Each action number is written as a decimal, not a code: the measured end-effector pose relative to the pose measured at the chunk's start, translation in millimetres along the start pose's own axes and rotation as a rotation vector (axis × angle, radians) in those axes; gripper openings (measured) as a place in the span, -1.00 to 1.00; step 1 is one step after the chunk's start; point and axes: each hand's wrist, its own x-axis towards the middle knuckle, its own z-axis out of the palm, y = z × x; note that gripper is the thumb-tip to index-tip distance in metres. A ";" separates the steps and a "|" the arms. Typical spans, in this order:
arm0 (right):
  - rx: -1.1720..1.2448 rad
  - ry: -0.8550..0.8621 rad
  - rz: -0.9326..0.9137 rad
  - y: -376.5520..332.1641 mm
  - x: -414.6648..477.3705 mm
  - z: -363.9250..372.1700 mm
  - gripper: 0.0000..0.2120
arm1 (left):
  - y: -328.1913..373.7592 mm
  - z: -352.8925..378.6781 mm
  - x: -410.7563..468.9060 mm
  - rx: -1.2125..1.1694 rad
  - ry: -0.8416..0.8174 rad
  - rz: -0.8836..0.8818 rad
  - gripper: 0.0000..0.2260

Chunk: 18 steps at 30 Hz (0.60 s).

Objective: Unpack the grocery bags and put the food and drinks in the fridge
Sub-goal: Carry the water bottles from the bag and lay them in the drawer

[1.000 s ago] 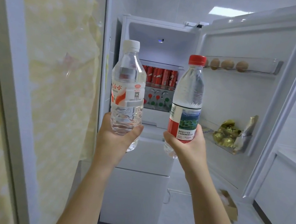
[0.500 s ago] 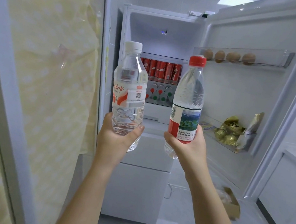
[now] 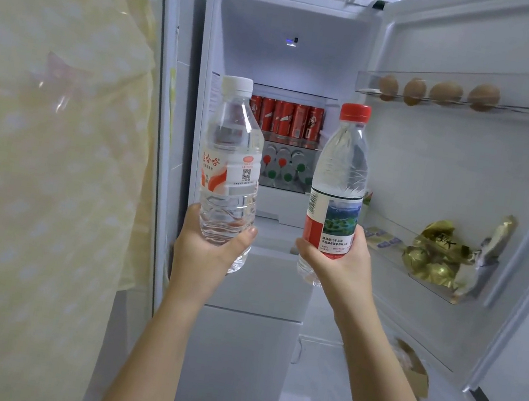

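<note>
Left hand (image 3: 209,254) gripped white-cap bottle (image 3: 231,174), right hand (image 3: 339,267) red-cap bottle (image 3: 338,184); both upright, caps at 12 o'clock; fridge (image 3: 256,285) nearer than before.

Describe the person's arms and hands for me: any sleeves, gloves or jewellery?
The left hand and right hand are bare: no gloves, and no ring, watch or bracelet shows. Both forearms are uncovered to the picture's bottom edge; no sleeve is in view.

Clear white-capped bottle (image 3: 232,167) and red-capped bottle (image 3: 341,178), both upright, apart, before the open fridge (image 3: 240,363)
</note>
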 end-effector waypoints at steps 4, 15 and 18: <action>0.000 0.031 0.010 13.8 40.0 23.5 -0.59 | -22.0 7.8 46.3 -0.006 -0.029 -0.022 -0.58; -0.028 0.085 0.026 59.8 127.4 94.0 -0.57 | -88.4 5.2 154.1 0.004 -0.141 -0.031 -0.43; -0.035 0.089 0.033 69.3 138.7 104.7 -0.57 | -102.3 8.1 169.4 0.009 -0.152 -0.041 -0.49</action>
